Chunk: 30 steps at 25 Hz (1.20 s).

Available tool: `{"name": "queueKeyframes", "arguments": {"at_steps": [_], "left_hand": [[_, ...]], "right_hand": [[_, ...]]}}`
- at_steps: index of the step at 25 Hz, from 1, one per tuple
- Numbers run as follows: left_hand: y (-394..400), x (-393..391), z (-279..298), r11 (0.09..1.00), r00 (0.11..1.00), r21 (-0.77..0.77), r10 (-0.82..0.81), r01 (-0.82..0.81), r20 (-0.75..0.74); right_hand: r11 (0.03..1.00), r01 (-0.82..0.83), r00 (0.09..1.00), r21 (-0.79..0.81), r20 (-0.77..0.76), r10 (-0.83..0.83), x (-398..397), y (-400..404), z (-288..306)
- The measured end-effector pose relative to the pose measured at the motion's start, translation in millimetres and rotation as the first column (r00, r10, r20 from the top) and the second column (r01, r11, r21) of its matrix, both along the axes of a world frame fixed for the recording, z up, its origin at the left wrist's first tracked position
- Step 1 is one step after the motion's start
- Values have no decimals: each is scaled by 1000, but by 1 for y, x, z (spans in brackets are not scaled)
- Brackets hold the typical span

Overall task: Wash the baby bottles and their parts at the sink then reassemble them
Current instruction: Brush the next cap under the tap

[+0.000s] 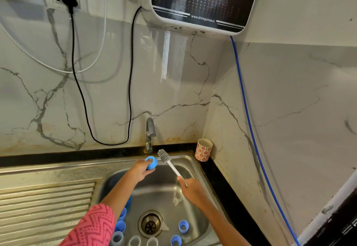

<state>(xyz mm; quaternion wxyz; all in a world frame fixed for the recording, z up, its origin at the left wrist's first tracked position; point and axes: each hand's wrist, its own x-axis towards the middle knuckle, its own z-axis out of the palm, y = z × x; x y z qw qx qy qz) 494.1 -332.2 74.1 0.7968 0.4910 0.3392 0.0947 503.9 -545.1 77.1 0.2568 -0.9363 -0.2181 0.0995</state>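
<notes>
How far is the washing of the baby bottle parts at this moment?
Early stage. The left hand grips a blue cap below the tap; the right hand holds the bottle brush beside it. Other blue and clear parts lie loose in the sink. Nothing appears reassembled yet.

Over the sink (195,165), the left hand (139,170) holds a bottle cap (151,162) just below the tap (149,135), which rises behind the basin at the wall. To its right, the right hand (190,186) grips the bottle brush (170,163), bristles up beside the cap. Down in the basin, bottle parts (183,226) lie around the drain (150,224). A cup (203,149) stands in the corner to the right, the draining board (44,213) lies left, and a purifier (202,2) hangs above.
</notes>
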Motion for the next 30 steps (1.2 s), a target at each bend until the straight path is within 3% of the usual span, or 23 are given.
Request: {"name": "queueKeyframes", "arguments": {"at_steps": [3,7,10,13,16,23,26,30], "left_hand": [[-5,-1,-7,999,998,15,48,-47,-50],[-8,-8,-6,1000,1000,7,-17,17,12],[0,-10,-11,973,998,221,-63,63,-5],[13,-14,-10,803,994,588,-51,96,-93],[31,-18,0,565,961,784,-70,259,-267],[28,-27,0,524,952,796,-209,302,-223],[37,-27,-1,490,973,841,-101,231,-208],[42,-29,-5,527,971,824,-7,207,-239]], "right_hand": [[997,-24,996,-70,89,30,-10,14,-11],[997,12,994,-78,105,-3,-11,17,-15],[998,-23,993,-61,116,30,-7,22,-13],[995,-48,986,-89,156,61,-6,29,-14],[985,-69,974,-159,202,101,-10,38,-15],[980,7,992,-197,122,17,9,49,-13],[990,-50,987,-134,146,69,10,52,-10],[982,-96,980,-160,158,121,-3,59,-14]]}}
